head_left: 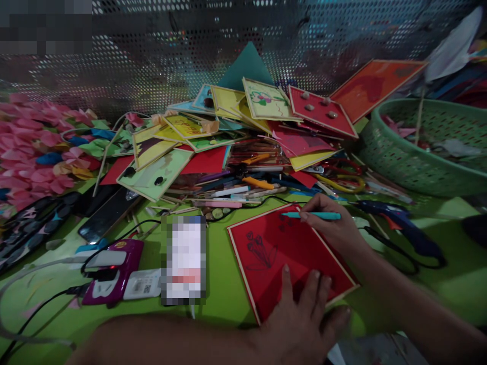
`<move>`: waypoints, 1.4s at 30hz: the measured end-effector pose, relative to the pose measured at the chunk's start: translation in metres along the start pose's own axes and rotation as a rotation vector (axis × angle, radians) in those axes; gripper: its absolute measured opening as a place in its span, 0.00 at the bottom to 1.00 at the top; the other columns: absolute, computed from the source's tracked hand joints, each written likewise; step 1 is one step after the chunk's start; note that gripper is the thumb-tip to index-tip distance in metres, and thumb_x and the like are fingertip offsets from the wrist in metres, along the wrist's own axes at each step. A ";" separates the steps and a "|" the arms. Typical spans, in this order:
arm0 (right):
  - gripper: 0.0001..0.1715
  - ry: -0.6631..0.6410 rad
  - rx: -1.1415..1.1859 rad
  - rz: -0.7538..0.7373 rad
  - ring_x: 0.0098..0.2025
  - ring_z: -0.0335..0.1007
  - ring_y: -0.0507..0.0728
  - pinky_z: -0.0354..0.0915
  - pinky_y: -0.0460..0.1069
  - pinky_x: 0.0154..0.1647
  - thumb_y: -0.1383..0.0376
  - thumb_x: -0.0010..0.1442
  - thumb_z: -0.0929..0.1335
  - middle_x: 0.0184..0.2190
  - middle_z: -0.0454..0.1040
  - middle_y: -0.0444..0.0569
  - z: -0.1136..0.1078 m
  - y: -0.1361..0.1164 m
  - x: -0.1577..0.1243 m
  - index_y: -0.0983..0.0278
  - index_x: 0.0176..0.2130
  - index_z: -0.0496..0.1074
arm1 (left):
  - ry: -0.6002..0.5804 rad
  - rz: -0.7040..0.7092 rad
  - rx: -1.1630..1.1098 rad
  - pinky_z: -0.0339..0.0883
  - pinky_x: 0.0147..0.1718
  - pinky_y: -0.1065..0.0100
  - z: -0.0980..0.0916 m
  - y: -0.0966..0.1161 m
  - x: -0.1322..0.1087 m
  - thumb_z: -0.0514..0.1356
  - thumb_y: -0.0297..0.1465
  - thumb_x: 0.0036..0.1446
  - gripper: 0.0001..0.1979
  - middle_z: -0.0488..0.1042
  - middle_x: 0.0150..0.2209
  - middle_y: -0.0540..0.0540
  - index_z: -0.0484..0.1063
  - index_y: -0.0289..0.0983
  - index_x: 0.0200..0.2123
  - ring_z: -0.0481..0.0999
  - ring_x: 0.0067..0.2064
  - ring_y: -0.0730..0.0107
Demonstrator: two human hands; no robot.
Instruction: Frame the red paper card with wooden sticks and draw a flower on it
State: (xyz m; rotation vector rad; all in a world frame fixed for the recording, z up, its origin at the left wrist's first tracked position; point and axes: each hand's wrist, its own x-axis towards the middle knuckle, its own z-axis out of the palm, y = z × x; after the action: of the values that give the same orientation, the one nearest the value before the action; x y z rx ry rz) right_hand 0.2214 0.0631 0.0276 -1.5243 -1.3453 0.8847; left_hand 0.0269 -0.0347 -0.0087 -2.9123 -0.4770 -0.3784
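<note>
A red card framed with thin wooden strips (pixel 289 253) lies on the green tabletop in front of me. Dark line-drawn flowers with stems and leaves show on its left half, and a few small dark shapes sit near its top edge. My left hand (pixel 304 309) rests flat on the card's lower part, fingers spread. Between the fingers of my right hand (pixel 329 218) is a turquoise marker (pixel 317 215), its tip pointing left, at or just above the small dark shapes near the card's top. Whether the tip touches cannot be told.
Behind the card lie heaped framed cards (pixel 272 99), markers and scissors (pixel 342 182). A green basket (pixel 429 152) and a blue glue gun (pixel 403 223) are at right. Leftward are a blurred-screen phone (pixel 184 261), a purple power strip (pixel 125 268) with cables, and pink paper petals (pixel 34 147).
</note>
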 end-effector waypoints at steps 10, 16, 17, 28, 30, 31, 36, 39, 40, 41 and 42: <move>0.10 -0.021 -0.028 -0.019 0.25 0.62 0.53 0.58 0.49 0.26 0.59 0.56 0.73 0.24 0.71 0.42 0.001 0.000 0.000 0.59 0.30 0.69 | 0.029 -0.026 -0.016 0.52 0.55 0.33 0.003 0.002 0.000 0.46 0.34 0.68 0.23 0.67 0.66 0.41 0.67 0.51 0.63 0.64 0.66 0.45; 0.10 0.005 -0.057 -0.022 0.26 0.62 0.53 0.59 0.49 0.27 0.59 0.56 0.73 0.24 0.70 0.43 0.001 0.001 0.000 0.59 0.29 0.69 | 0.031 -0.026 -0.013 0.54 0.54 0.35 -0.001 0.001 0.000 0.47 0.34 0.68 0.23 0.68 0.66 0.42 0.69 0.51 0.62 0.64 0.66 0.45; 0.10 0.008 -0.057 -0.024 0.26 0.62 0.53 0.59 0.49 0.27 0.59 0.56 0.73 0.24 0.70 0.43 0.002 0.001 0.000 0.59 0.29 0.69 | 0.029 -0.024 -0.015 0.55 0.55 0.35 -0.001 0.000 0.000 0.47 0.34 0.68 0.23 0.68 0.66 0.42 0.68 0.51 0.62 0.64 0.66 0.45; 0.12 0.023 -0.088 -0.023 0.25 0.62 0.53 0.59 0.49 0.26 0.59 0.54 0.73 0.23 0.70 0.42 0.000 -0.002 0.000 0.59 0.28 0.68 | 0.006 -0.017 -0.014 0.54 0.55 0.34 0.000 0.001 0.000 0.46 0.34 0.68 0.24 0.66 0.66 0.40 0.65 0.50 0.64 0.64 0.66 0.44; 0.11 0.021 -0.081 -0.018 0.25 0.62 0.53 0.59 0.49 0.26 0.59 0.54 0.73 0.23 0.70 0.42 0.000 -0.002 0.000 0.59 0.28 0.68 | 0.007 -0.020 -0.019 0.54 0.55 0.34 0.001 0.001 -0.001 0.46 0.33 0.68 0.24 0.66 0.67 0.40 0.66 0.51 0.64 0.63 0.66 0.44; 0.11 0.022 -0.073 -0.013 0.25 0.62 0.53 0.59 0.49 0.26 0.59 0.54 0.73 0.23 0.70 0.42 0.000 -0.003 0.000 0.59 0.28 0.68 | 0.011 -0.020 -0.017 0.54 0.55 0.34 0.001 0.001 0.000 0.45 0.33 0.69 0.24 0.67 0.66 0.41 0.66 0.51 0.64 0.64 0.66 0.45; 0.12 0.002 -0.004 -0.002 0.25 0.63 0.54 0.60 0.49 0.27 0.58 0.55 0.74 0.24 0.71 0.43 0.001 -0.003 -0.001 0.59 0.29 0.68 | 0.038 -0.031 -0.008 0.55 0.55 0.36 -0.003 -0.001 0.001 0.47 0.34 0.69 0.23 0.68 0.65 0.43 0.68 0.53 0.62 0.65 0.65 0.47; 0.13 -0.018 0.006 -0.004 0.26 0.63 0.54 0.60 0.49 0.27 0.56 0.54 0.74 0.24 0.72 0.43 0.001 -0.002 -0.001 0.59 0.29 0.69 | 0.047 -0.028 -0.008 0.55 0.55 0.35 -0.002 -0.001 0.001 0.48 0.34 0.68 0.23 0.68 0.65 0.43 0.68 0.52 0.62 0.65 0.66 0.46; 0.13 -0.021 0.006 -0.004 0.25 0.63 0.54 0.59 0.49 0.26 0.56 0.54 0.74 0.24 0.72 0.43 0.001 -0.001 -0.001 0.59 0.30 0.69 | 0.051 -0.030 -0.009 0.55 0.55 0.35 -0.001 0.000 0.001 0.48 0.34 0.67 0.23 0.69 0.65 0.43 0.69 0.52 0.62 0.65 0.66 0.46; 0.13 -0.023 0.005 -0.005 0.25 0.63 0.54 0.59 0.49 0.26 0.56 0.55 0.74 0.24 0.72 0.44 0.001 -0.001 -0.001 0.59 0.30 0.69 | 0.053 -0.036 -0.010 0.55 0.55 0.35 -0.001 0.000 0.001 0.48 0.34 0.67 0.22 0.69 0.65 0.43 0.69 0.52 0.62 0.65 0.66 0.46; 0.13 -0.026 0.003 -0.007 0.26 0.63 0.54 0.59 0.49 0.26 0.56 0.55 0.74 0.25 0.72 0.44 0.001 0.000 -0.001 0.59 0.30 0.69 | 0.055 -0.040 -0.010 0.55 0.55 0.35 0.000 0.001 0.000 0.48 0.34 0.68 0.22 0.69 0.65 0.43 0.69 0.53 0.62 0.66 0.66 0.47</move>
State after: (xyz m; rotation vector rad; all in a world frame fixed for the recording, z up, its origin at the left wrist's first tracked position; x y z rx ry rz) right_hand 0.2207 0.0622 0.0271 -1.5104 -1.3663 0.9042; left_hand 0.0274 -0.0352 -0.0084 -2.8971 -0.5270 -0.4666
